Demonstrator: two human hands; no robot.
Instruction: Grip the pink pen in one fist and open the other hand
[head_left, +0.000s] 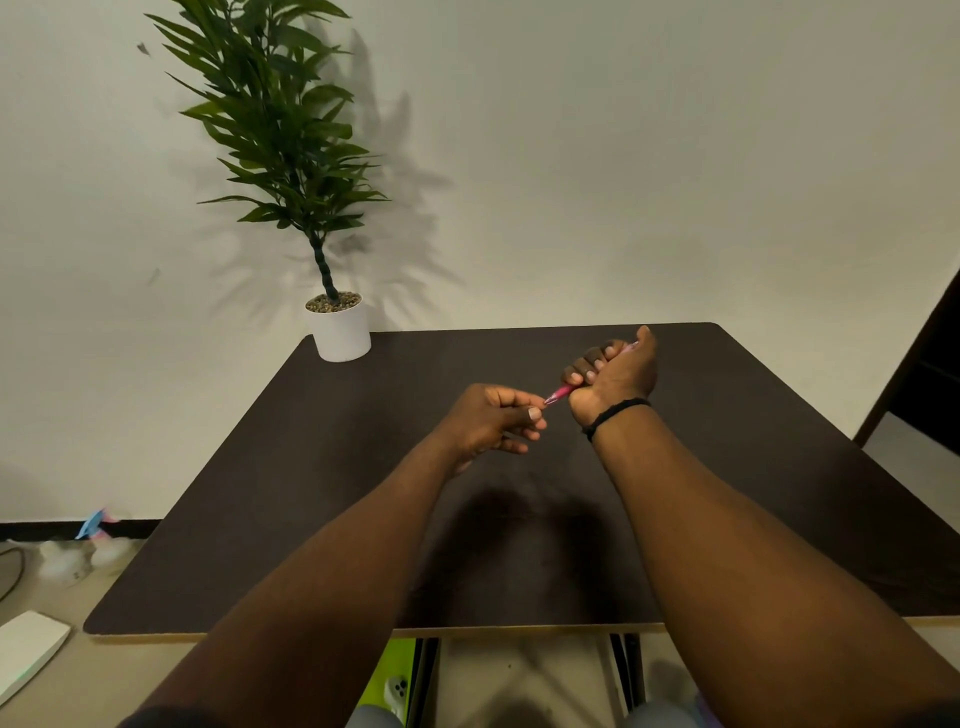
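Note:
Both my hands are raised over the middle of a dark brown table (322, 493). My right hand (615, 376) grips a pink pen (560, 393) in a fist, with a black band round its wrist. The pen's tip end points left toward my left hand (493, 418), whose thumb and forefinger pinch that tip. The pen's far end is hidden behind my right thumb.
A green plant in a white pot (340, 332) stands at the table's far left corner against the wall. On the floor to the left lie a white flat object (28, 649) and some small white and blue things (88, 545). A dark doorway edge (914, 374) is at the right.

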